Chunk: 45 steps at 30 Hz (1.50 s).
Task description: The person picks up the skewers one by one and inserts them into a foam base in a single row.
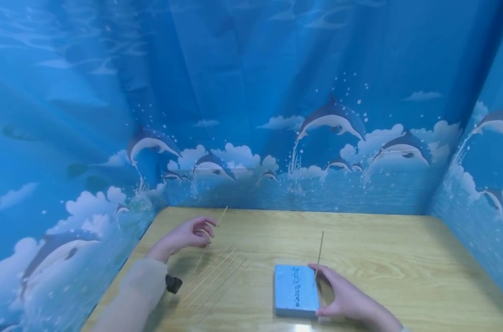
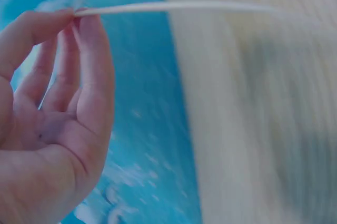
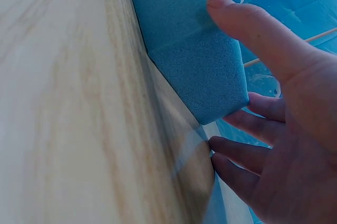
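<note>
My left hand (image 1: 195, 233) pinches a thin wooden stick (image 1: 222, 215) between thumb and forefinger, over the left part of the table. The stick (image 2: 184, 6) runs off to the right in the left wrist view, its far end blurred. At the front, my right hand (image 1: 342, 293) grips a light blue foam block (image 1: 285, 286) by its right side, thumb at the near corner and fingers at the far one. Rows of dark dots mark the block's top. Near its right edge one stick (image 1: 320, 251) stands almost upright. Its lower end meets the block's edge too finely to tell how it sits.
Several thin sticks (image 1: 214, 276) lie slanted side by side on the wooden table (image 1: 380, 249), between the left forearm and the block. A black strap piece (image 1: 174, 283) shows at the left wrist. Blue dolphin-printed curtains (image 1: 251, 115) enclose the table behind and at the sides.
</note>
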Each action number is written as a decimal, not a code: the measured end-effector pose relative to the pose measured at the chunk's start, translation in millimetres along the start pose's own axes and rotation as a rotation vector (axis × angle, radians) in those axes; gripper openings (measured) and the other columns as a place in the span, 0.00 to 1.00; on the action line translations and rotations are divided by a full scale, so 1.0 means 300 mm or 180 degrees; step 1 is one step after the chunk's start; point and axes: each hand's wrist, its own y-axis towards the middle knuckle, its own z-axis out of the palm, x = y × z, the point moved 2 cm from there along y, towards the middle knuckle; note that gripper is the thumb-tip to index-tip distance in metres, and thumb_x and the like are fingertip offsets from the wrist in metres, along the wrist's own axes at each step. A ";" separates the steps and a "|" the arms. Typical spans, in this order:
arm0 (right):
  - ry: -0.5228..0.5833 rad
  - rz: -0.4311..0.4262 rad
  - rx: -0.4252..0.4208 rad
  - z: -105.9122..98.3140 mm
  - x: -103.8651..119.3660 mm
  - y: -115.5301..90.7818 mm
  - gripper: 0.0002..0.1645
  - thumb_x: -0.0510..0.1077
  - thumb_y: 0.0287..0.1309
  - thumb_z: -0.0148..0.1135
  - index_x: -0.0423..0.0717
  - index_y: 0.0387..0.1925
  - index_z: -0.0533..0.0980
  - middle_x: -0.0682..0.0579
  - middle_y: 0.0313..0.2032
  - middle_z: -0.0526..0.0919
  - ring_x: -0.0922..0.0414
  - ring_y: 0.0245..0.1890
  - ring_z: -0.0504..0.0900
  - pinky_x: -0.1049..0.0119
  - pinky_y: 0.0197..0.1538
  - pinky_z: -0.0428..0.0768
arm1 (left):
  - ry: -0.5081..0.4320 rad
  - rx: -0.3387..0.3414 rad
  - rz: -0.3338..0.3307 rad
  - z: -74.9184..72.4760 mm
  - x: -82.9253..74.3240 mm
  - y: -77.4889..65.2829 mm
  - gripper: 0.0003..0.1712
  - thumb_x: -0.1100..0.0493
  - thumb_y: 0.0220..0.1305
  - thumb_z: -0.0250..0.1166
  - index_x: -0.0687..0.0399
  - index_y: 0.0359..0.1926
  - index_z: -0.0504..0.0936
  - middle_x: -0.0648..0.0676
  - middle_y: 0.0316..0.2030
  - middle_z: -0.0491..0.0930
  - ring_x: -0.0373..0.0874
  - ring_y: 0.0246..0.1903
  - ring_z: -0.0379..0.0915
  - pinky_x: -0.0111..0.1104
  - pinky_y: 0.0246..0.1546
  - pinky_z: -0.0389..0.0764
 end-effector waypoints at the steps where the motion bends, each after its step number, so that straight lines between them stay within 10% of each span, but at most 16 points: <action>1: 0.0000 -0.0015 -0.0011 -0.001 0.000 0.000 0.70 0.66 0.30 0.79 0.41 0.72 0.58 0.37 0.70 0.65 0.37 0.69 0.66 0.35 0.69 0.62 | -0.0067 -0.0025 0.0080 0.015 -0.023 0.003 0.30 0.68 0.61 0.65 0.66 0.63 0.67 0.66 0.46 0.76 0.51 0.42 0.79 0.36 0.41 0.86; 15: -0.0067 -0.0122 -0.0012 0.001 -0.004 0.000 0.68 0.66 0.34 0.77 0.40 0.72 0.59 0.41 0.71 0.65 0.40 0.70 0.66 0.37 0.70 0.62 | -0.0694 -0.0292 0.0702 0.292 -0.199 0.022 0.26 0.67 0.59 0.68 0.59 0.58 0.72 0.55 0.41 0.79 0.44 0.42 0.79 0.38 0.45 0.87; 26: -0.0069 -0.0129 0.0018 0.006 -0.002 -0.015 0.67 0.66 0.34 0.78 0.40 0.72 0.59 0.41 0.71 0.66 0.40 0.69 0.67 0.36 0.69 0.63 | -0.0724 -0.0185 0.0904 0.514 -0.308 0.064 0.25 0.68 0.59 0.67 0.59 0.57 0.73 0.66 0.43 0.79 0.43 0.42 0.80 0.36 0.45 0.87; 45: -0.0168 -0.0312 -0.0152 0.007 -0.012 -0.010 0.67 0.66 0.33 0.77 0.39 0.71 0.60 0.41 0.69 0.68 0.42 0.67 0.70 0.39 0.69 0.65 | -0.0893 -0.0458 0.1168 0.706 -0.359 0.132 0.20 0.70 0.58 0.67 0.56 0.52 0.77 0.65 0.41 0.82 0.36 0.40 0.79 0.30 0.43 0.86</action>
